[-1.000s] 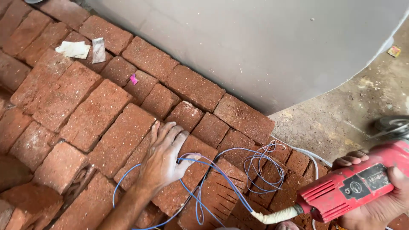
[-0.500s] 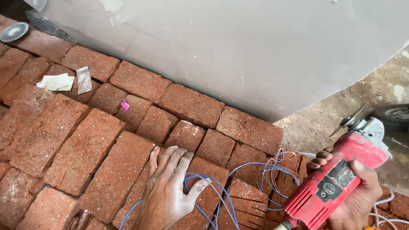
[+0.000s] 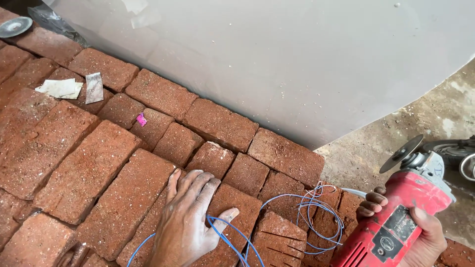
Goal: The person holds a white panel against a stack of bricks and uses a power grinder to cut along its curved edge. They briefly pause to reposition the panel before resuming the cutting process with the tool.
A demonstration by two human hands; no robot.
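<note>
My left hand (image 3: 187, 222) lies flat, fingers spread, on red laterite bricks (image 3: 123, 193), with a thin blue wire (image 3: 302, 212) running under its thumb and coiling to the right. My right hand (image 3: 415, 232) grips a red angle grinder (image 3: 396, 222) by its body at the lower right. The grinder's thin disc (image 3: 402, 153) points up and away, held in the air over the dirt ground, apart from the bricks.
A large smooth grey sheet (image 3: 297, 64) covers the bricks beyond my hands. Pieces of sandpaper (image 3: 69, 88) and a pink scrap (image 3: 141, 119) lie on bricks at the left. A spare grinding disc (image 3: 15, 26) sits at the top left. Dirt ground (image 3: 396, 128) is on the right.
The right hand has lifted the grinder and tilted it so its disc points upward. The view has shifted, and the left hand stays flat on the bricks.
</note>
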